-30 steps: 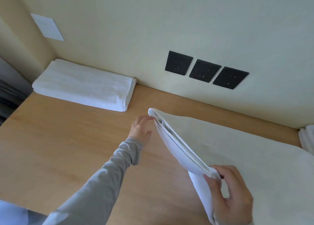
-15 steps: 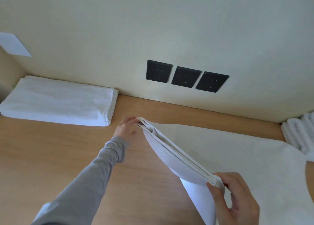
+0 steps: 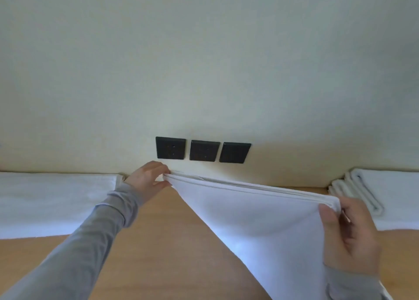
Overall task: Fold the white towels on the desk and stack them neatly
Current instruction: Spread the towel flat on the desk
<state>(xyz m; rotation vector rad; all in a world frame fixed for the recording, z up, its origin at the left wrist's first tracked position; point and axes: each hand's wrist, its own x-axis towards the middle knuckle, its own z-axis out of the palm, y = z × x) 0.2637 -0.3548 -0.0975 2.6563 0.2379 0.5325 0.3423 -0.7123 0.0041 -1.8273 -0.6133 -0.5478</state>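
Observation:
A white towel (image 3: 260, 220) hangs above the wooden desk (image 3: 172, 254), doubled over so its layered top edge runs between my hands. My left hand (image 3: 148, 178) pinches the far left corner near the wall. My right hand (image 3: 349, 236) pinches the near right corner, thumb on the front side. The cloth drops in a slanted sheet toward the lower right and hides the desk under it. A folded white towel (image 3: 52, 204) lies flat at the left against the wall.
Three black wall sockets (image 3: 203, 150) sit just above the desk's back edge. More white towels (image 3: 385, 197), some rolled or folded, lie at the right by the wall. Bare wood shows in the middle and at the front left.
Both hands have lifted the towel and pulled its top edge taut and nearly level. The view has tilted up toward the wall, and the towels at the right show more.

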